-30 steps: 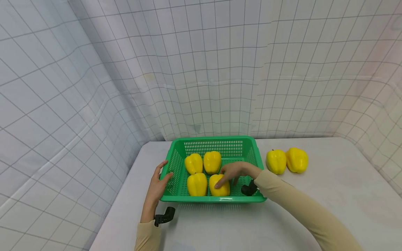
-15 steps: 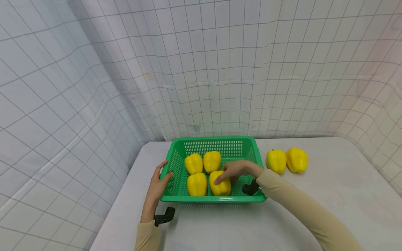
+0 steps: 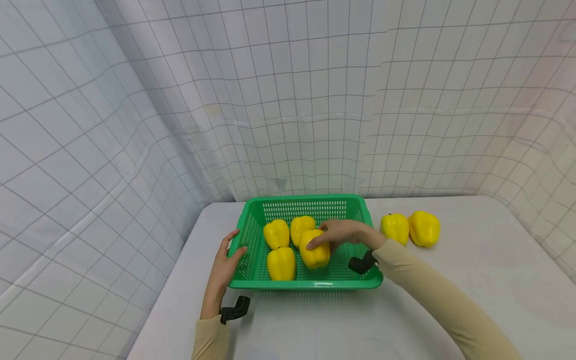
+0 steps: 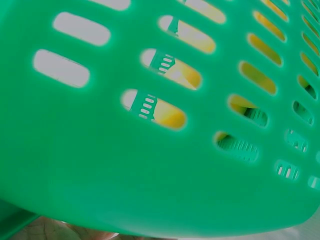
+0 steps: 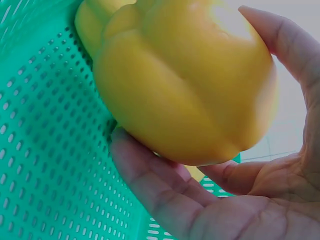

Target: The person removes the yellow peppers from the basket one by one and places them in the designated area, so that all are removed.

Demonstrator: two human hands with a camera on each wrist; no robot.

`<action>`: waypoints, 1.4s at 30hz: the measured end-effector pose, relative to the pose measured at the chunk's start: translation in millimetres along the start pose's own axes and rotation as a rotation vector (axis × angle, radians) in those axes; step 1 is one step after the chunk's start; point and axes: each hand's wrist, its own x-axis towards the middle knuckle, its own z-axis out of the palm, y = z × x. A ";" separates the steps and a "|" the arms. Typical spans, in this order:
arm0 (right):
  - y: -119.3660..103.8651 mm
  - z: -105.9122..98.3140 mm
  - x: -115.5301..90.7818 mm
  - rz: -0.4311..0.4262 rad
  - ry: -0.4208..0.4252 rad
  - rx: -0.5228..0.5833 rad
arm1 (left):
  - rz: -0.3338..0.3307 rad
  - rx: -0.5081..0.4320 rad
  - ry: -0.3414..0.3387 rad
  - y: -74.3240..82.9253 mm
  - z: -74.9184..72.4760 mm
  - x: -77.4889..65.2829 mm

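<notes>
- Counted in the head view: six yellow peppers, one green basket (image 3: pixel 306 285), two hands, two beige sleeves (image 3: pixel 432 287), two black wrist cameras (image 3: pixel 236 309).
- Resting inside the basket, left of its middle: three loose peppers (image 3: pixel 281 264), two side by side towards the back, one in front near the rim.
- Near the centre of the frame, over the basket's interior: the held pepper (image 3: pixel 315 248), tilted, grasped by the fingers of the right hand (image 3: pixel 339 234), thumb laid across the top side. Cannot tell from here whether touching the basket floor.
- At the basket's left rim: the left hand (image 3: pixel 223 265), holding on with thumb and forefinger hooked over the edge.
- Right of the basket: two outside peppers (image 3: pixel 424 228), set close together.
- Only in the right wrist view: the held pepper's lobed surface up close, fingers curled beneath, another pepper partly hidden behind at upper left.
- Only in the left wrist view: the slotted wall from close by, yellow showing through the openings, a sliver of skin at lower left.
- Beneath everything: a pale table (image 3: pixel 477 260), softly shadowed in front of the basket.
- Hung at left, back and right: white cloth (image 3: pixel 292 100) with dark grid lines, rippled and creased.
</notes>
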 end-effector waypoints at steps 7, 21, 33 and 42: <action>-3.5 -5.7 -6.9 -0.063 0.043 -0.002 | 0.005 -0.004 -0.008 0.7 -1.4 -0.9; 0.8 -12.5 -21.5 -0.164 0.183 0.041 | -0.001 -0.011 -0.004 0.1 -0.5 0.1; 8.9 -25.2 -41.5 -0.192 0.365 0.128 | -0.008 -0.009 0.000 -0.3 -0.1 0.0; 21.4 -30.8 -56.5 -0.163 0.488 0.174 | -0.009 0.000 0.000 1.4 0.0 -0.9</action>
